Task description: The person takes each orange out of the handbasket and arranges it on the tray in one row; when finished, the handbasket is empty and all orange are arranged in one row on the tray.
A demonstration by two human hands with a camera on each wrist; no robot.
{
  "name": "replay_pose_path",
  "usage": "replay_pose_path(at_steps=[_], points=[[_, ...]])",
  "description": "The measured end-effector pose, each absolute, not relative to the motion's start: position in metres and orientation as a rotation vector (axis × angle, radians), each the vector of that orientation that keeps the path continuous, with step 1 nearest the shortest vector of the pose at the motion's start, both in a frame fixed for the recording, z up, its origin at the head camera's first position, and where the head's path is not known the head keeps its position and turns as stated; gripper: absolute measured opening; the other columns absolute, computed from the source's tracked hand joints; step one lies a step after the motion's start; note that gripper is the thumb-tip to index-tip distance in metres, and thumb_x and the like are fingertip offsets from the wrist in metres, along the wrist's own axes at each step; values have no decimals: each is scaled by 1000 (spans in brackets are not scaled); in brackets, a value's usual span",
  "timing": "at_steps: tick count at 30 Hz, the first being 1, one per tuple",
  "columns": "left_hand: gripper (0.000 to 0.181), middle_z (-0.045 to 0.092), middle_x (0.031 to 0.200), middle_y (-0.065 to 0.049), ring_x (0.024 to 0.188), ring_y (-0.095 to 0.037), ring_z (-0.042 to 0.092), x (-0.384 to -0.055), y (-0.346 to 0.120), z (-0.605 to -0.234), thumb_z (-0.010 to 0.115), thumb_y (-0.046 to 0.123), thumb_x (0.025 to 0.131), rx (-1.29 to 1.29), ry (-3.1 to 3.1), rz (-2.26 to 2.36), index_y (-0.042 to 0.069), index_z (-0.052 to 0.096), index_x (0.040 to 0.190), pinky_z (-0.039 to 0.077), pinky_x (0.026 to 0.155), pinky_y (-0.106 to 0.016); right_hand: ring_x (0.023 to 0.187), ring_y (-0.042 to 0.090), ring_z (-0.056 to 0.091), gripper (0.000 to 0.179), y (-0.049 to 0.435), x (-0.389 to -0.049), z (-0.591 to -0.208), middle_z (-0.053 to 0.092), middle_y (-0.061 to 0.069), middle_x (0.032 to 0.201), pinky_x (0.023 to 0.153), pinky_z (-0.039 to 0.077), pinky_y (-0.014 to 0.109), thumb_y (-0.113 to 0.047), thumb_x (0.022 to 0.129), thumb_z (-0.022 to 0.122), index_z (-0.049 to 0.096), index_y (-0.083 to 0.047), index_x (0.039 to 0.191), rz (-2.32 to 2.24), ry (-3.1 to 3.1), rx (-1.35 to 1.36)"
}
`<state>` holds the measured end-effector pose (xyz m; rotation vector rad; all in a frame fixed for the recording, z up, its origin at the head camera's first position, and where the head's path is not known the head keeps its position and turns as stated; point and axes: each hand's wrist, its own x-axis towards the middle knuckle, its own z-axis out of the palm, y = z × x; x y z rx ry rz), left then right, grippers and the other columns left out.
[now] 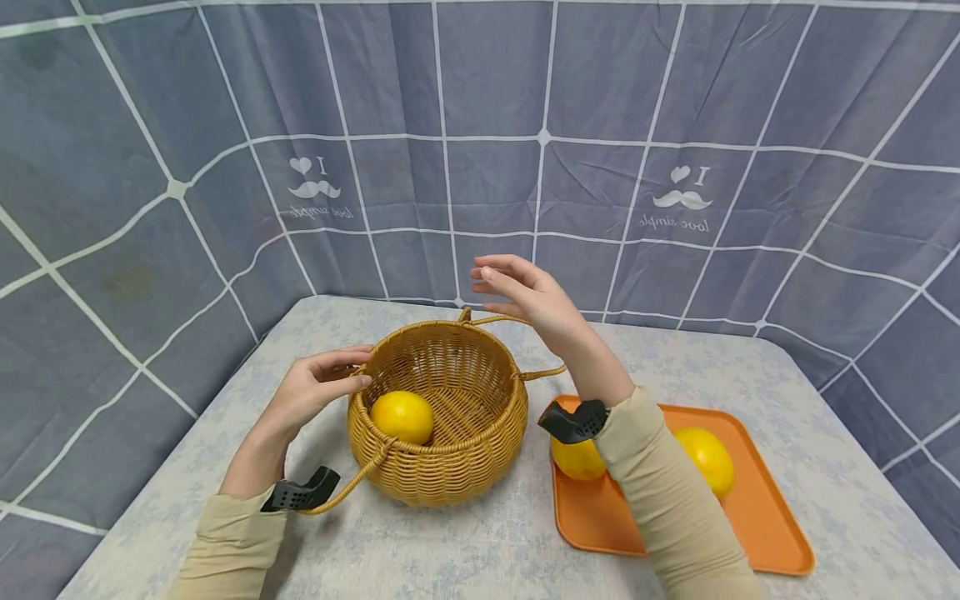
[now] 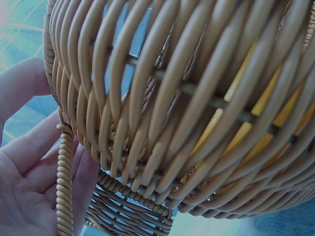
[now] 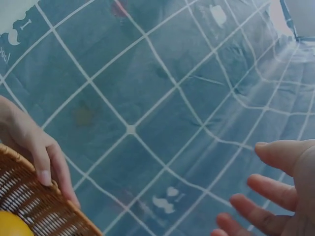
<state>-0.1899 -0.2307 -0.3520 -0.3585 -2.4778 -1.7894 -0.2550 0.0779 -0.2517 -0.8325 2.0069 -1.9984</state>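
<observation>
A round wicker basket (image 1: 450, 471) stands at the middle of the table, one lemon (image 1: 402, 417) lying inside near its left wall. My left hand (image 1: 307, 387) holds the basket's left rim with thumb and fingers. In the left wrist view a wrapped handle (image 2: 65, 182) passes in front of that palm, and some of the fingers are hidden behind the weave. Raised over the basket's far right side is my right hand (image 1: 543, 304), holding nothing, fingers spread apart in the right wrist view. The second handle (image 1: 542, 374) extends rightward, partly behind my right wrist.
An orange tray (image 1: 600, 533) sits right of the basket, partly under my right forearm. On it are a lemon (image 1: 577, 462) near the wrist and another lemon (image 1: 707, 460) farther right. A grey checked curtain (image 1: 495, 183) rises behind the table (image 1: 420, 550).
</observation>
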Motion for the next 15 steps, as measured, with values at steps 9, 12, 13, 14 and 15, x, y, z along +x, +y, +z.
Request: replay_pose_path(at_steps=[9,12,13,14,15], points=[[39,51,134,-15,112,-7,54,-191,-231,-352,69,15,86,-372,-2465,-1805,-4,61,119,44,90,-17,116,30,53,34,34,-273,-262,54,17,125,92,48,37,-21,98,53,54,-1,125,-2110,1854,-733],[39,51,134,-15,111,-6,54,-191,-232,-352,69,15,86,-372,-2467,-1801,-4,61,119,44,90,-17,115,31,53,33,23,-277,-266,57,15,121,92,48,37,-20,98,53,54,-1,124,-2143,1773,-676],[39,51,134,-15,111,-6,54,-191,-232,-352,69,15,86,-372,-2468,-1801,-4,61,119,44,90,-17,115,32,54,34,20,-279,-268,57,16,122,92,48,38,-19,98,53,53,0,125,-2144,1749,-665],[39,51,134,-15,111,-6,54,-191,-232,-352,69,15,86,-371,-2467,-1801,-4,61,119,44,90,-17,115,31,54,34,17,-281,-269,56,17,123,92,48,38,-20,97,53,53,0,125,-2141,1727,-653],[39,51,134,-15,111,-6,54,-191,-232,-352,69,15,86,-371,-2467,-1801,-4,61,119,44,90,-17,115,31,54,35,14,-282,-271,55,18,124,92,48,38,-19,97,53,53,0,126,-2134,1705,-645]])
